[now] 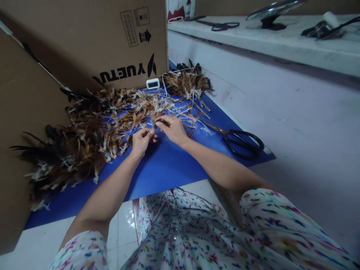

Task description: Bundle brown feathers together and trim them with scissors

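Observation:
My left hand (143, 141) is closed, thumb and fingers pinched at the base of a small tuft of feathers (154, 122). Right beside it, my right hand (172, 128) pinches the same greyish-brown tuft from the other side. Both hands hover over the blue table top (168, 165). Brown and black feathers (81, 150) are spread in bunches to the left and behind the hands. White string (194, 108) lies loosely just past my right hand. Black-handled scissors (243, 143) rest on the blue surface to the right, blades pointing toward the string.
Large cardboard boxes (84, 41) stand at the back and left. A small white digital timer (152, 84) and a feather bundle (187, 80) sit at the back. Along the right wall, a ledge (281, 41) bears another pair of scissors (221, 26) and a mirror-like disc (272, 9).

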`<action>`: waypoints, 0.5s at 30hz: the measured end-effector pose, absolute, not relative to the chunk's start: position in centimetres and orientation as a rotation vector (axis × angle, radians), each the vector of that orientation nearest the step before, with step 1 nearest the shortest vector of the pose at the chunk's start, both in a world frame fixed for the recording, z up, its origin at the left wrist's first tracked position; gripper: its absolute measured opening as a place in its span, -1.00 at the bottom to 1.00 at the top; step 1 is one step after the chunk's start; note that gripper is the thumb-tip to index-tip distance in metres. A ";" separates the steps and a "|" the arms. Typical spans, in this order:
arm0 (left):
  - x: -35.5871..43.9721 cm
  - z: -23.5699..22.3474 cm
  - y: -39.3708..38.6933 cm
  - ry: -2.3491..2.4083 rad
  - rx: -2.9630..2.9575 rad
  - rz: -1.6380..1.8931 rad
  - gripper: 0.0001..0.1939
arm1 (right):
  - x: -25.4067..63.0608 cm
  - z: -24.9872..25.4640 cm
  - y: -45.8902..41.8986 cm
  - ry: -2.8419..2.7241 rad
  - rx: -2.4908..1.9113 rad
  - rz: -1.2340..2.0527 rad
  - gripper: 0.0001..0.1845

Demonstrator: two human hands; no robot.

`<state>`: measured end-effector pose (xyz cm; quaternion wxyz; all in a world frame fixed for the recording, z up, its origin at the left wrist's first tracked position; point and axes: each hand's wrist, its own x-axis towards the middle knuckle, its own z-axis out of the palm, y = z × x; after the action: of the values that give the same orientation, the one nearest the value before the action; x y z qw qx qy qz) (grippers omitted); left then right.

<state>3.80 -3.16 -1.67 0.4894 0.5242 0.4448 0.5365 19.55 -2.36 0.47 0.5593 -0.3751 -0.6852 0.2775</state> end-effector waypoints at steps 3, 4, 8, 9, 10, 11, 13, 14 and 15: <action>3.7 -1.4 -3.1 1.011 1.161 1.313 -0.59 | 20.0 0.9 -2.1 -1.487 -0.864 0.711 -0.74; 3.6 -1.3 -3.0 0.982 1.129 1.316 -0.58 | 20.2 1.0 -1.9 -1.440 -0.863 0.721 -0.71; 3.3 -1.2 -3.0 0.882 1.081 1.303 -0.56 | 21.1 1.1 -0.7 -1.294 -0.870 0.714 -0.61; 3.2 -1.2 -3.0 0.862 1.086 1.296 -0.56 | 21.3 1.0 -0.4 -1.269 -0.867 0.705 -0.60; 3.2 -1.3 -3.0 0.841 1.095 1.289 -0.56 | 21.6 0.9 0.0 -1.251 -0.866 0.694 -0.60; 3.2 -1.3 -3.0 0.820 1.108 1.281 -0.55 | 21.8 0.7 0.3 -1.239 -0.868 0.682 -0.60; 3.2 -1.4 -3.1 0.781 1.133 1.266 -0.54 | 22.2 0.3 1.0 -1.233 -0.886 0.652 -0.63; 3.2 -1.4 -3.1 0.765 1.140 1.261 -0.54 | 22.4 0.1 1.3 -1.231 -0.904 0.633 -0.67; 3.2 -1.4 -3.1 0.754 1.143 1.258 -0.54 | 22.6 0.0 1.6 -1.230 -0.927 0.608 -0.72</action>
<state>3.17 -3.10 -1.36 0.5982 0.4925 0.3250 0.5422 22.58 1.62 -0.04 0.6763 -0.4125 -0.5471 0.2703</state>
